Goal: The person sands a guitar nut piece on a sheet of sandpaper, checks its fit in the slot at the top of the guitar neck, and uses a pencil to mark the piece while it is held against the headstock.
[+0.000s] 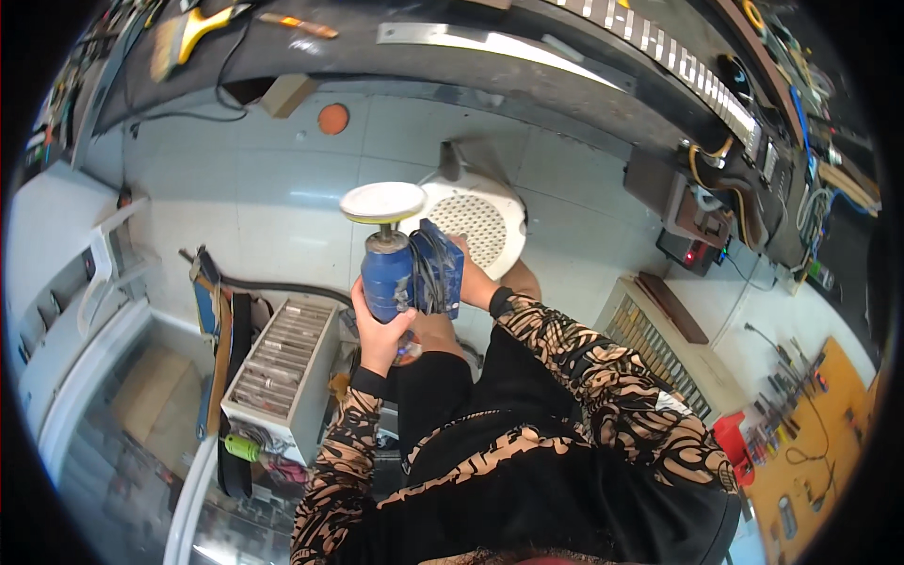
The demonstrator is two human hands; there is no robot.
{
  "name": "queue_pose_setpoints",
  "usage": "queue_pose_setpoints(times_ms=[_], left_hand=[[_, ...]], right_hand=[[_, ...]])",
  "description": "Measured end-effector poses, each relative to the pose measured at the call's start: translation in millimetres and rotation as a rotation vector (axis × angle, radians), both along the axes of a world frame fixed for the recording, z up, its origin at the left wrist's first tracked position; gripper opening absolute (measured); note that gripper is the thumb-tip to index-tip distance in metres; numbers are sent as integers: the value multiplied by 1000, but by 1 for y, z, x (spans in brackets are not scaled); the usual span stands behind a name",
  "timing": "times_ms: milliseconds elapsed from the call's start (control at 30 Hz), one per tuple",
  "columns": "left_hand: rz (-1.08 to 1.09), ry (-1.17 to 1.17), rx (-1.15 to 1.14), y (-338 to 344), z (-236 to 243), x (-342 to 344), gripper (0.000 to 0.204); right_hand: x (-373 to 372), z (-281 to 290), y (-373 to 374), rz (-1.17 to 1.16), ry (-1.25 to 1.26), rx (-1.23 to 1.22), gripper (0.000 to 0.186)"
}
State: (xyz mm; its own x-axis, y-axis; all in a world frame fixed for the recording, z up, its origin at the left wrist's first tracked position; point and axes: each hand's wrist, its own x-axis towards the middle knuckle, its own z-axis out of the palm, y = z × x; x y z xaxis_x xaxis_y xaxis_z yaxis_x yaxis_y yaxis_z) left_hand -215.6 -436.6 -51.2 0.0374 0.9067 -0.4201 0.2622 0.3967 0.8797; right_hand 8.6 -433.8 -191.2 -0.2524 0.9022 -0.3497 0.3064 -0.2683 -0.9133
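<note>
In front of me, at the middle of the head view, I hold a blue bench polisher (388, 281) upright. A round white disc (383, 201) with a yellowish rim sits on its shaft at the top. My left hand (380, 331) is wrapped round the lower part of the blue motor body. My right hand (478, 281) grips the far right side of the blue box part, its fingers partly hidden behind it. A dark power cord (431, 268) is bundled against the box. Below my left hand, a small multicoloured round thing (408, 350) partly shows.
Beyond the tool stands a white round stool-like piece (471, 231) with a perforated middle. A dark workbench (348, 56) crosses the far side, bearing a yellow-handled paintbrush (191, 36). Slotted cases flank me, left (282, 363) and right (650, 339). An orange disc (332, 119) lies on the tiles.
</note>
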Motion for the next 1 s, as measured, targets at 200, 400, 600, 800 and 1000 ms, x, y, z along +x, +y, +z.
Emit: queue_pose_setpoints(times_ms=[200, 400, 600, 800, 1000], left_hand=[[606, -583, -71, -31, 29, -24, 90], [705, -486, 64, -24, 39, -37, 83], [652, -185, 96, -33, 41, -82, 93], [368, -196, -68, -37, 65, -110, 90], [371, -621, -206, -52, 79, -82, 89]], right_hand=[[-37, 45, 24, 444, 176, -266, 82], [-78, 87, -8, 476, 216, -160, 73], [-84, 117, -39, 496, 192, -184, 37], [25, 135, 21, -103, 91, -78, 32], [86, 129, 20, 351, -724, -219, 30]])
